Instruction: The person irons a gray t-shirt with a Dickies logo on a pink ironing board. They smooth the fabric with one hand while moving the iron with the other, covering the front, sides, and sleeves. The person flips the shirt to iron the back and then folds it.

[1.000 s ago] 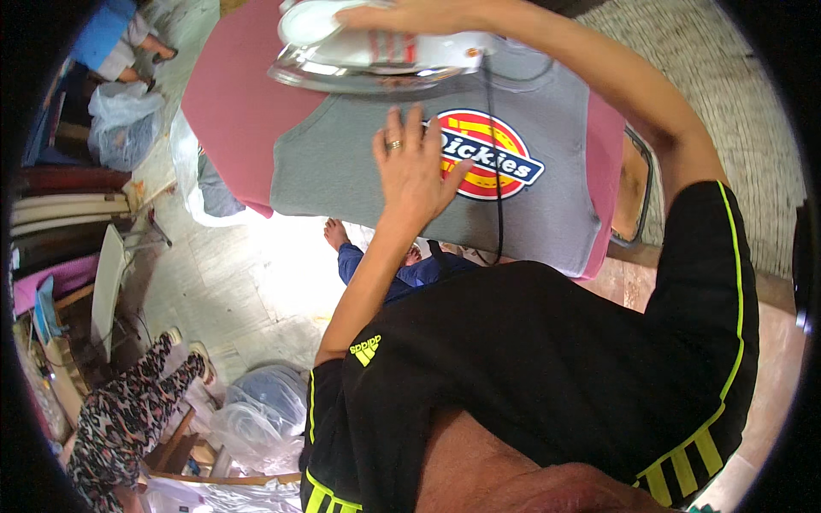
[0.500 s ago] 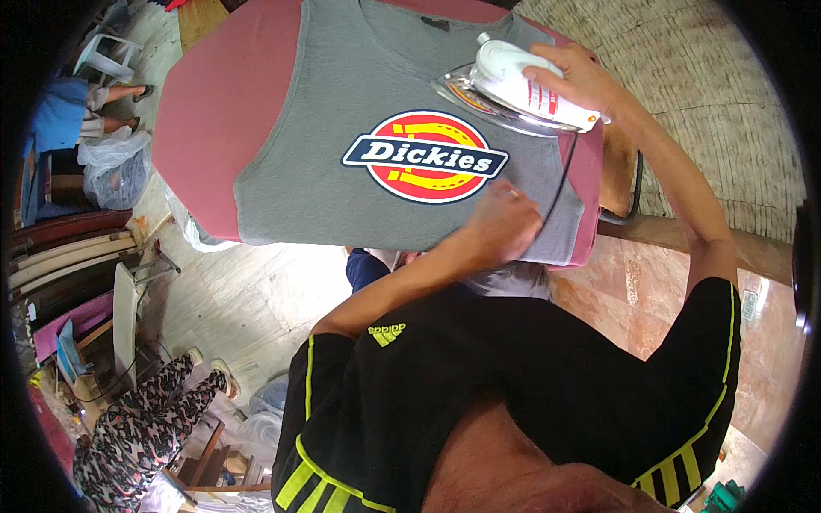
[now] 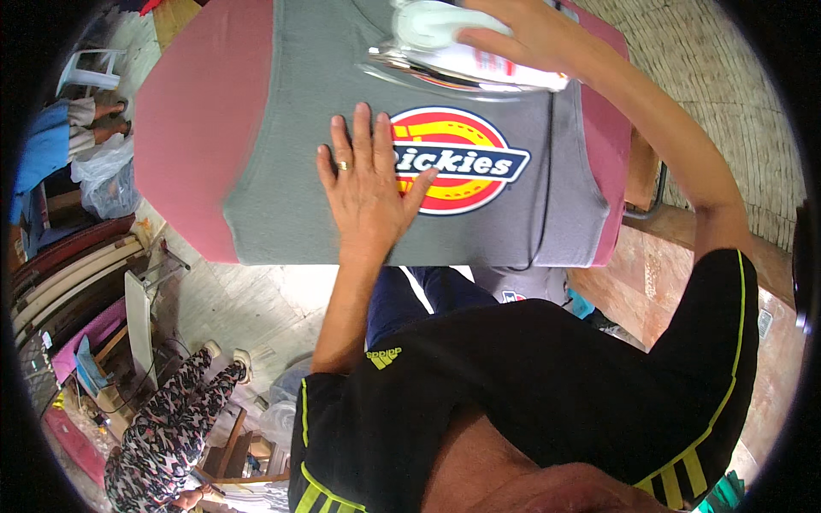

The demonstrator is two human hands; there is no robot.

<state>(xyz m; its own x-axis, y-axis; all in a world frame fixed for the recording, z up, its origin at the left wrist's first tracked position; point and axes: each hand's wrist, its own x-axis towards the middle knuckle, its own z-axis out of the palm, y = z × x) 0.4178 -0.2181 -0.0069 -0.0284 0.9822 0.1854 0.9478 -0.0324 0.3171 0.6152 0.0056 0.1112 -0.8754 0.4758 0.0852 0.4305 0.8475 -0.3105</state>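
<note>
A grey sleeveless shirt [image 3: 299, 205] lies spread over a padded ironing board [image 3: 184, 145] with a dull red cover. On its chest is a red, yellow and dark blue printed emblem [image 3: 462, 195]. My left hand [image 3: 369, 184] rests flat on the cloth with fingers stretched, its thumb and side covering the emblem's left part. Above the emblem, at the far side, my right hand [image 3: 517, 34] is wrapped round the handle of a white iron [image 3: 428, 30]. Motion smears the iron, and I cannot tell whether its metal plate touches the cloth. A dark cord [image 3: 547, 171] trails from it over the shirt.
At the left, one person in blue [image 3: 47, 145] is near a clear plastic bag [image 3: 107, 184] and a white stool [image 3: 90, 68]. Another person in patterned clothes [image 3: 162, 419] is at the lower left, beside stacked boards [image 3: 77, 265]. A ledge [image 3: 676, 227] runs along the right.
My left hand has moved left from the shirt's lower right and opened flat beside the emblem. My right hand has carried the iron left and farther away.
</note>
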